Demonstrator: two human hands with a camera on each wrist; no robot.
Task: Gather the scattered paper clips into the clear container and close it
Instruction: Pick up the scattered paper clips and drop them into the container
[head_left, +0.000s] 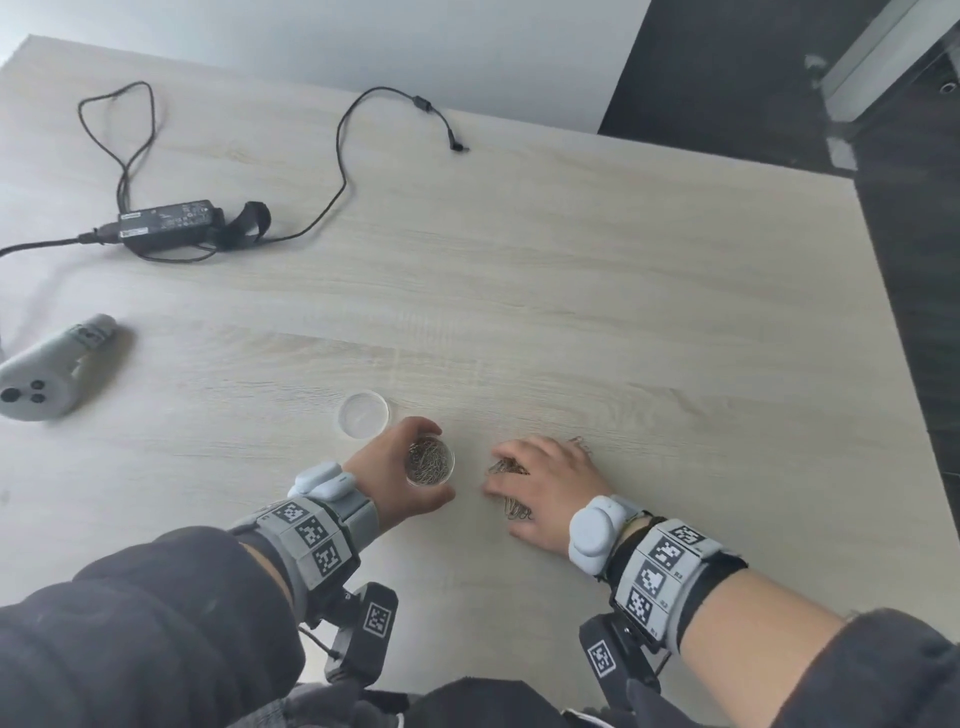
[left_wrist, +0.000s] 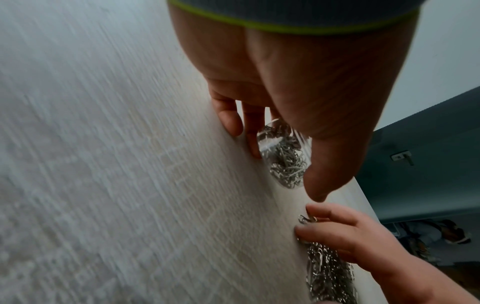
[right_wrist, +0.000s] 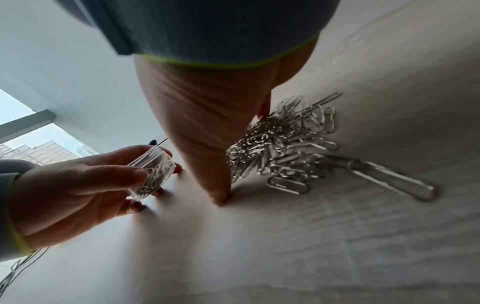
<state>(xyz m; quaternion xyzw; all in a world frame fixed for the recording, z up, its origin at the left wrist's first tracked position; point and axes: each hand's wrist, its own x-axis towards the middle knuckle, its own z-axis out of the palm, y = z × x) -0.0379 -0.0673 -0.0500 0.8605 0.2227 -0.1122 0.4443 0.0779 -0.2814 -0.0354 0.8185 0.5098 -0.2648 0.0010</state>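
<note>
The dark sleeves and the grey wrist bands with their square markers sit nearest in the head view, and just beyond them both hands work low on the pale wooden table (head_left: 571, 291). The left hand (head_left: 387, 480) curls its fingers (right_wrist: 135, 173) and thumb round the clear container (head_left: 430, 461), which is open at the top and already holds a fair layer of clips; in the right wrist view it looks tipped toward the right, though I cannot tell whether its base rests on the table. The right hand (head_left: 545, 486) lies with fingers spread and relaxed over the loose paper clips (right_wrist: 283, 142), its fingertips (left_wrist: 302, 229) touching the left edge of the pile, gripping nothing that I can see. The pile lies under and just right of that palm, a little right of the container, and a few clips trail off to the near right. The lid (head_left: 363, 414) rests flat on the table just beyond the left hand, on its far left. The risks, as I judge them: a sweep that is too quick could scatter clips past the small mouth or toward the table's right edge; tangled clips could drag others out; and a loose hold on the tipped container could spill what is inside.
</note>
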